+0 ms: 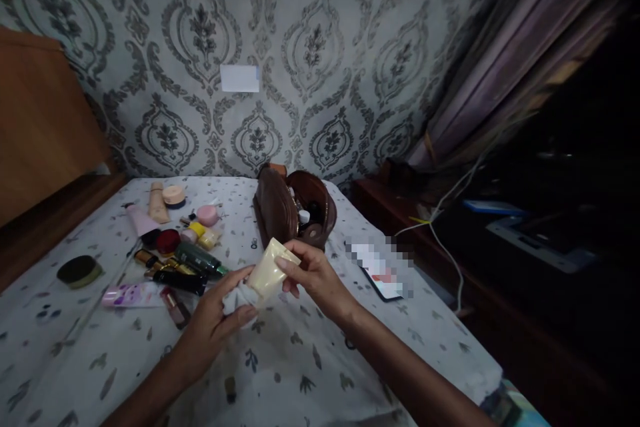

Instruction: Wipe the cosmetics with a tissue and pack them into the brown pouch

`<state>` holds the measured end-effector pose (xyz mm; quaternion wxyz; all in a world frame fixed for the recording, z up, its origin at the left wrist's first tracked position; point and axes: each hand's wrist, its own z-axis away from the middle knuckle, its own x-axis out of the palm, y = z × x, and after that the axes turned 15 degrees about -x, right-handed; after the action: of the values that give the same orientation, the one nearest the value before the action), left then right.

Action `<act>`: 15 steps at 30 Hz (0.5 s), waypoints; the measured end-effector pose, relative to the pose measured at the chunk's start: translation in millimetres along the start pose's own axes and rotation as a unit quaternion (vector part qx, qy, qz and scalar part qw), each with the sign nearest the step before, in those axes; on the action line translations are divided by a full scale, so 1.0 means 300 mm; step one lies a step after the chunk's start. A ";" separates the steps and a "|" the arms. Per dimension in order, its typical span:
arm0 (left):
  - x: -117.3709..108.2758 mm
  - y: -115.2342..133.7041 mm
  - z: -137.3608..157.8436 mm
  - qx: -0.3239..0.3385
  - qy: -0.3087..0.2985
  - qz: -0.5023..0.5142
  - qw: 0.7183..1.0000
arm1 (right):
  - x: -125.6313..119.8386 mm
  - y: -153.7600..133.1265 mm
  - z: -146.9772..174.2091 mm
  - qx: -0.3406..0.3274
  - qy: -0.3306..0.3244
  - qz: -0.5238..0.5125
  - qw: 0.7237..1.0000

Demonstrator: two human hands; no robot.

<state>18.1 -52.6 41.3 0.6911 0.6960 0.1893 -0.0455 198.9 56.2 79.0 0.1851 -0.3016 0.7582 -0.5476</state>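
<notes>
"Okay, quick: hands?"

"Both busy. Left hand [215,313] grips a crumpled white wad [240,298], cloth or tissue, can't tell, around the lower end of a cream tube [269,275]. Right hand [320,278] pinches the upper end."

"Why two-handed?"

"Steadiness, I'd guess: each hand takes one end, tube tilted above the patterned sheet [280,367]."

"Next out?"

"Left, loose cosmetics: dark green bottle [197,258], purple-white tube [133,295], others bunched close, probably for easy reach. Right, a phone [383,273], screen pixelated, lying apart from that cluster."

"Beyond?"

"Brown bag [275,210], mouth gaping, small items inside; likely open for access. Then patterned wall [315,47], with a white card [240,79] on it."
</notes>
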 end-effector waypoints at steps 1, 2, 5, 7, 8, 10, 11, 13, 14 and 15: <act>0.000 0.009 -0.006 -0.019 0.016 0.015 1.000 | -0.001 -0.007 -0.006 0.002 0.000 -0.010 1.000; 0.001 0.020 -0.014 -0.038 0.042 0.034 0.998 | -0.003 -0.012 -0.012 0.004 0.000 -0.022 1.000; 0.005 0.053 -0.038 -0.088 0.110 0.096 0.985 | -0.023 -0.027 -0.040 0.008 0.005 -0.047 0.999; 0.005 0.063 -0.050 -0.119 0.099 0.122 0.980 | -0.057 -0.056 -0.075 -0.012 0.015 -0.033 0.999; 0.003 0.062 -0.052 -0.136 0.080 0.127 0.979 | -0.082 -0.080 -0.099 -0.033 0.023 -0.009 0.999; -0.005 0.040 -0.050 -0.152 0.048 0.118 0.980 | -0.145 -0.144 -0.156 -0.092 0.045 0.067 0.992; -0.010 0.020 -0.045 -0.150 0.046 0.104 0.982 | -0.181 -0.179 -0.188 -0.119 0.048 0.122 0.984; -0.020 -0.034 -0.033 -0.138 0.065 0.061 0.986 | -0.253 -0.246 -0.253 -0.160 0.038 0.225 0.961; -0.024 -0.065 -0.027 -0.133 0.078 0.039 0.987 | -0.287 -0.274 -0.284 -0.171 0.020 0.263 0.949; -0.026 -0.095 -0.021 -0.128 0.082 0.020 0.988 | -0.317 -0.296 -0.312 -0.174 -0.006 0.293 0.940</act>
<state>0.4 -48.7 17.1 0.7572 0.6071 0.2357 0.0503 235.6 167.1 188.9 0.2865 -0.0974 0.8953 -0.3270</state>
